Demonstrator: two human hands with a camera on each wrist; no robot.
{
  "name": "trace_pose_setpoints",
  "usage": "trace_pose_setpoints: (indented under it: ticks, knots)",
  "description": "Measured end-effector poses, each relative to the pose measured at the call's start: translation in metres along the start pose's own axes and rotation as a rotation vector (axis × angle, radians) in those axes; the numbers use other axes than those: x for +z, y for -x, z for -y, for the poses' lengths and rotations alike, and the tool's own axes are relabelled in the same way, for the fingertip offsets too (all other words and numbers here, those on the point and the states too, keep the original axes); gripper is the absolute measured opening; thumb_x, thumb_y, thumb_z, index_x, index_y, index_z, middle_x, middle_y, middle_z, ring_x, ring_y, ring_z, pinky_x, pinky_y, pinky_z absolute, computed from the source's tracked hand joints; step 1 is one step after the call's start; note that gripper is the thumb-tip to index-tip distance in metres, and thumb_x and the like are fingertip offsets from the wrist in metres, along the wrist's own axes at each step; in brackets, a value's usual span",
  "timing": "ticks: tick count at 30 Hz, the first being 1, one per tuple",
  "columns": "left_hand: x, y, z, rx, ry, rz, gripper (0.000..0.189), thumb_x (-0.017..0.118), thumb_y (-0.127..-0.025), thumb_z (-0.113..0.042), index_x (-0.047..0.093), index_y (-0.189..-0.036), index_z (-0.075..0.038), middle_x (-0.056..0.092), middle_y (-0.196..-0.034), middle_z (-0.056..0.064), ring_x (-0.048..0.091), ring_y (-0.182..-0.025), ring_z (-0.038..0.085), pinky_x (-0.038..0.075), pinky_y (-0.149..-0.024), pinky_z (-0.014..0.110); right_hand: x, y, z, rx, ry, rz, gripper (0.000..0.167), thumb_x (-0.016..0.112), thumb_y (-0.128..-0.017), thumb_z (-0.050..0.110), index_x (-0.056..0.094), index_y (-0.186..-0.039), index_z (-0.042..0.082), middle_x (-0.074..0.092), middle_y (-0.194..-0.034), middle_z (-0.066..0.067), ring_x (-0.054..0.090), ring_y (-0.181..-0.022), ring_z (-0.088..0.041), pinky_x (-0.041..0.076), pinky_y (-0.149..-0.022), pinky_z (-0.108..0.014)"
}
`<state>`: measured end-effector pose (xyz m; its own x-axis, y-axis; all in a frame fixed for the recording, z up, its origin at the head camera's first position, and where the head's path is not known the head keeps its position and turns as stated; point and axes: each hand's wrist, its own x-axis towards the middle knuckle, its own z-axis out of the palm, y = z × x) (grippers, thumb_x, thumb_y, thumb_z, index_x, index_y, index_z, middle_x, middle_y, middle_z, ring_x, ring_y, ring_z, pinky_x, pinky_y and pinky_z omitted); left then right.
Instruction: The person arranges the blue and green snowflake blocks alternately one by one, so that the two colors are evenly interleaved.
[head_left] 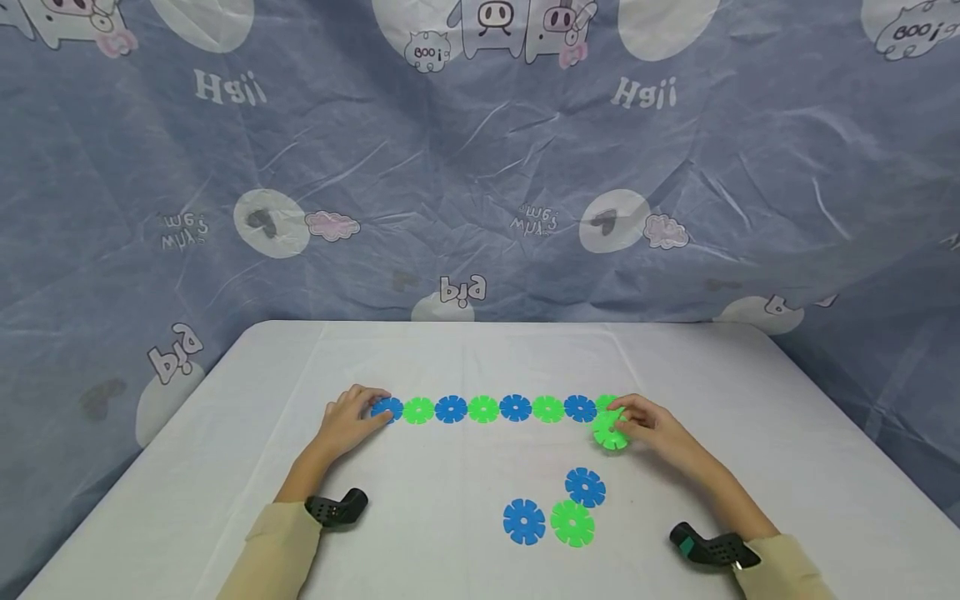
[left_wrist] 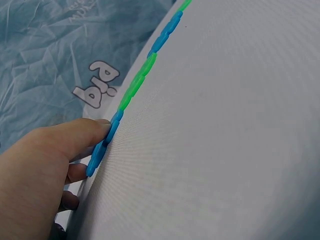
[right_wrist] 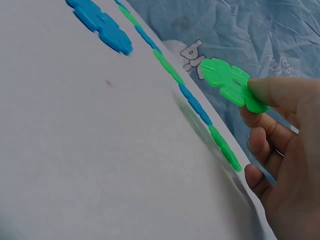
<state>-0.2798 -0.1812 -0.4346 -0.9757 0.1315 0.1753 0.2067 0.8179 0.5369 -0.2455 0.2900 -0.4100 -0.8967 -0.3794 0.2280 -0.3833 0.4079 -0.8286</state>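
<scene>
A straight row of notched plastic snowflake discs, blue and green in turn, runs edge to edge across the white table. My left hand is at its left end, with thumb and fingers pinching the edges of the end blue snowflake disc. Between thumb and forefinger, my right hand grips a loose green snowflake disc, raised above the table. In the head view, this held disc overlaps the green snowflake disc that ends the row at right, which shows whole in the right wrist view.
Nearer the front lie a blue disc, a green disc and another blue disc. The white table meets a printed blue-grey curtain at its back. Black wrist devices sit by both sleeves.
</scene>
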Motion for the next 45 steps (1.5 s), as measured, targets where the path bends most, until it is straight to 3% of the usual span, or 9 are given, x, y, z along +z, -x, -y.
trace_pose_setpoints:
  ticks: [12, 18, 21, 25, 28, 31, 34, 40, 45]
  knots:
    - [0.000, 0.001, 0.000, -0.005, -0.001, 0.009, 0.040, 0.058, -0.084, -0.038, 0.058, -0.117, -0.016, 0.053, -0.111, 0.008, 0.046, -0.101, 0.024, 0.027, -0.077, 0.038, -0.037, 0.015, -0.025, 0.177, 0.042, -0.282, 0.037, 0.050, -0.093, 0.024, 0.040, -0.118, -0.001, 0.051, -0.079, 0.019, 0.043, -0.071, -0.001, 0.036, -0.064, -0.021]
    - [0.000, -0.002, 0.001, -0.003, -0.003, 0.007, 0.039, 0.058, -0.084, -0.039, 0.058, -0.117, -0.017, 0.053, -0.110, 0.007, 0.046, -0.101, 0.024, 0.027, -0.077, 0.038, -0.045, 0.016, -0.034, 0.245, 0.081, -0.385, 0.032, 0.051, -0.093, 0.027, 0.032, -0.109, 0.006, 0.048, -0.078, 0.020, 0.040, -0.071, 0.002, 0.034, -0.063, -0.019]
    - [-0.001, -0.002, 0.001, 0.000, -0.005, 0.007, 0.040, 0.058, -0.084, -0.039, 0.058, -0.117, -0.017, 0.053, -0.110, 0.007, 0.046, -0.101, 0.024, 0.028, -0.078, 0.039, -0.045, 0.013, -0.036, 0.273, 0.133, -0.388, 0.035, 0.052, -0.092, 0.026, 0.028, -0.108, 0.005, 0.050, -0.081, 0.012, 0.039, -0.068, 0.003, 0.035, -0.059, -0.019]
    - [-0.001, -0.003, 0.002, 0.005, -0.008, 0.004, 0.040, 0.058, -0.084, -0.039, 0.058, -0.117, -0.017, 0.053, -0.110, 0.007, 0.046, -0.102, 0.024, 0.028, -0.077, 0.038, -0.039, 0.011, -0.036, 0.267, 0.269, -0.337, 0.044, 0.052, -0.092, 0.023, 0.028, -0.120, -0.002, 0.056, -0.085, -0.004, 0.039, -0.065, 0.001, 0.035, -0.057, -0.020]
    - [-0.001, -0.002, 0.002, 0.007, -0.005, 0.002, 0.040, 0.058, -0.084, -0.039, 0.058, -0.117, -0.017, 0.053, -0.110, 0.007, 0.046, -0.101, 0.024, 0.027, -0.077, 0.038, -0.033, 0.010, -0.035, 0.262, 0.379, -0.308, 0.046, 0.052, -0.091, 0.026, 0.036, -0.125, -0.001, 0.058, -0.092, -0.012, 0.041, -0.070, -0.002, 0.031, -0.067, -0.027]
    - [0.000, -0.002, 0.002, 0.000, -0.002, 0.006, 0.040, 0.058, -0.084, -0.040, 0.058, -0.117, -0.017, 0.053, -0.110, 0.006, 0.046, -0.101, 0.024, 0.027, -0.076, 0.037, -0.029, 0.009, -0.035, 0.267, 0.454, -0.315, 0.044, 0.053, -0.091, 0.031, 0.045, -0.122, 0.002, 0.058, -0.100, -0.015, 0.047, -0.079, -0.011, 0.025, -0.076, -0.037]
    - [0.000, -0.001, 0.002, -0.002, -0.003, 0.008, 0.040, 0.058, -0.084, -0.040, 0.057, -0.118, -0.017, 0.053, -0.110, 0.006, 0.046, -0.101, 0.024, 0.027, -0.076, 0.037, -0.027, 0.009, -0.035, 0.263, 0.490, -0.318, 0.042, 0.052, -0.091, 0.032, 0.048, -0.120, 0.001, 0.055, -0.101, -0.015, 0.047, -0.083, -0.019, 0.021, -0.075, -0.040]
    - [-0.001, -0.001, 0.000, 0.002, -0.005, 0.006, 0.040, 0.058, -0.084, -0.039, 0.058, -0.118, -0.016, 0.053, -0.110, 0.007, 0.046, -0.101, 0.025, 0.027, -0.076, 0.037, -0.025, 0.010, -0.034, 0.257, 0.551, -0.319, 0.042, 0.049, -0.091, 0.035, 0.052, -0.117, 0.001, 0.050, -0.093, -0.011, 0.043, -0.081, -0.020, 0.020, -0.071, -0.036]
    - [-0.001, -0.001, 0.000, -0.003, 0.001, 0.011, 0.040, 0.057, -0.085, -0.039, 0.057, -0.118, -0.017, 0.053, -0.111, 0.007, 0.046, -0.102, 0.024, 0.027, -0.078, 0.039, -0.025, 0.010, -0.033, 0.268, 0.575, -0.292, 0.041, 0.049, -0.091, 0.034, 0.052, -0.118, 0.004, 0.051, -0.101, -0.015, 0.043, -0.081, -0.022, 0.022, -0.071, -0.038]
